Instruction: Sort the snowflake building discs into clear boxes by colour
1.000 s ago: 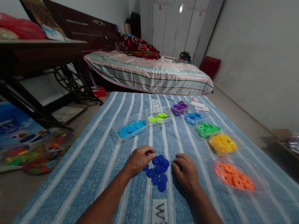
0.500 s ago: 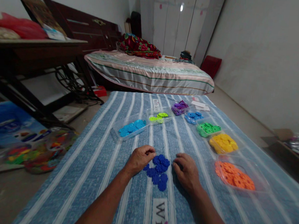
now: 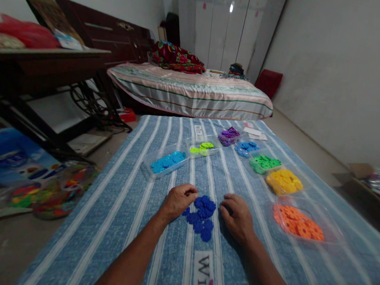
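The cloth-covered tabletop, striped blue and white, ran wide to the left of the person's left hand, with a broad band of cloth up to its left edge. The far edge lay well beyond both hands, close to the bed with a striped satiny cover.

The pile of dark blue, scalloped plastic discs lay on the cloth between the hands, nearer the left. The left grip had its fingertips together just beside the pile; whether they pinched a disc I could not tell. The right hand rested on the other side, loosely curled, thumb and fingers slightly apart.

Clear plastic tubs bounded the reach ahead and to the right. The tub of orange discs stood right of the right hand, and beyond it came yellow discs, green discs, mid-blue discs and purple pieces. Ahead of the left hand stood tubs of light blue discs and lime-yellow discs. White cards lay near the far right corner.
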`<state>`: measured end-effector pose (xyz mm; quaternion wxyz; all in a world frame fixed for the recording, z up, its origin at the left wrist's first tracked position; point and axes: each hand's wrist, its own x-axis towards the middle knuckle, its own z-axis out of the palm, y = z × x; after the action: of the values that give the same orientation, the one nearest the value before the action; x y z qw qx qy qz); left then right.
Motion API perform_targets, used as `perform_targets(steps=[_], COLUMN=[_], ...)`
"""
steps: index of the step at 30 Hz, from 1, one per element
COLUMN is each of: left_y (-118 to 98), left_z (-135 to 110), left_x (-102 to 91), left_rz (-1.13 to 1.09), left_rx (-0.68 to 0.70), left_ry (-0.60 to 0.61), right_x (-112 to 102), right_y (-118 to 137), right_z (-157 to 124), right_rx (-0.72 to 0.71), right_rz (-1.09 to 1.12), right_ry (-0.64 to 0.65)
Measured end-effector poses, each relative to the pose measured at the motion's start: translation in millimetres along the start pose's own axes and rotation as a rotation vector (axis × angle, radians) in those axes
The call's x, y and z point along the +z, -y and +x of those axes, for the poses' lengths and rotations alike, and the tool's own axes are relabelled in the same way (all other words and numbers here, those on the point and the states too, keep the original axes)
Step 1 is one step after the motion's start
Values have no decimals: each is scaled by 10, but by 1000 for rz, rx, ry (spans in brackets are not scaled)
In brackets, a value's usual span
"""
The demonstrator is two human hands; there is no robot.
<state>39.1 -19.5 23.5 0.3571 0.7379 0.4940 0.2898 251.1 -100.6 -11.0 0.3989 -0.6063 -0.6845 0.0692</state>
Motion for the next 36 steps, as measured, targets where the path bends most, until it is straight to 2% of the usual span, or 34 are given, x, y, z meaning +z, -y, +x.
perform_targets(steps=[36], left_y=[19], left_z=[1], left_x=[21], left_rz=[-3], left_rx=[11], left_ry=[-3], right_x=[14], right_y=[-29], right_z=[-9], right_rx=[-11], right_rz=[33], right_ry=[-17])
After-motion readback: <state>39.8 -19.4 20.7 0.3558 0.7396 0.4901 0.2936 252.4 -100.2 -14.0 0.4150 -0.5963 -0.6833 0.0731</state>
